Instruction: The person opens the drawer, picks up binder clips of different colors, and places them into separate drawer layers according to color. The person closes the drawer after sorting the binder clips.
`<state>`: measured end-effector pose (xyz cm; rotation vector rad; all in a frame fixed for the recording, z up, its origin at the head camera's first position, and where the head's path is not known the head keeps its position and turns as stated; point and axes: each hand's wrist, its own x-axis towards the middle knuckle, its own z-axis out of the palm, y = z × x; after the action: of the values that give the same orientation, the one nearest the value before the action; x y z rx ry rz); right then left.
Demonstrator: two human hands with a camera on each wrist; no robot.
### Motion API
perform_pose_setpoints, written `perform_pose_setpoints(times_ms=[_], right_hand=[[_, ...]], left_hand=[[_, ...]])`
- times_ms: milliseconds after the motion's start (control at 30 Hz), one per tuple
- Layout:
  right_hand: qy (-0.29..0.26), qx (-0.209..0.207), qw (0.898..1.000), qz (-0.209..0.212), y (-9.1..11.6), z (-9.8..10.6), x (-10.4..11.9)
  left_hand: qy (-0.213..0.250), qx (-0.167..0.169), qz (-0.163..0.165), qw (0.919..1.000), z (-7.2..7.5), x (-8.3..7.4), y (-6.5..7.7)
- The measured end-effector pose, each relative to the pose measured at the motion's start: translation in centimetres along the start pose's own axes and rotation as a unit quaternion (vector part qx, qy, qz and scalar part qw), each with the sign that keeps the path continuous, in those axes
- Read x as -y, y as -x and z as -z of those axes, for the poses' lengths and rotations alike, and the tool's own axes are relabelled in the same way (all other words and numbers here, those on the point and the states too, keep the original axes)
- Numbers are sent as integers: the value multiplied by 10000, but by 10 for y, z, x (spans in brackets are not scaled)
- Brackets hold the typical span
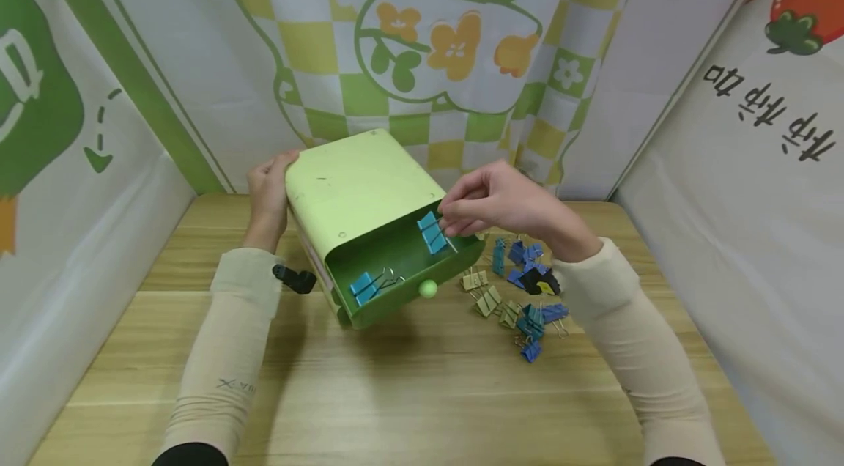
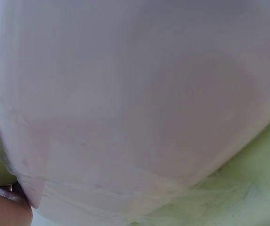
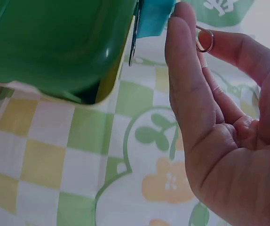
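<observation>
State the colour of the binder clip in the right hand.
The binder clip is light blue, clearest in the head view.

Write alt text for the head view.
A right hand pinches a blue binder clip at the open drawer of a pale green box, which the left hand holds. Another blue clip lies in the drawer; more clips lie on the wooden table to the right.

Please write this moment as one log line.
left hand: holds green drawer box; right hand: pinches blue binder clip at open drawer; inside drawer: another blue clip; table: more binder clips
</observation>
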<state>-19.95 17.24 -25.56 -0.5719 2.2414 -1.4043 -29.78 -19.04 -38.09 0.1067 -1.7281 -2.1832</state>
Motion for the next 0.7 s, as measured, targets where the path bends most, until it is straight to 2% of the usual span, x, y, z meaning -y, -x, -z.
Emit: perform_pose_setpoints(times_ms=[300,533,700], right_hand=[[475,294,9984,-25,-17,-26,5],[709,619,9955,-95,-26,-42,4],[883,890,9921,36,-32,-52,2]], left_hand=[[7,8,-23,10000,1,0,0],[-192,50,-93,9998,1,1,0],[-192,24,-134,9997,1,1,-1]])
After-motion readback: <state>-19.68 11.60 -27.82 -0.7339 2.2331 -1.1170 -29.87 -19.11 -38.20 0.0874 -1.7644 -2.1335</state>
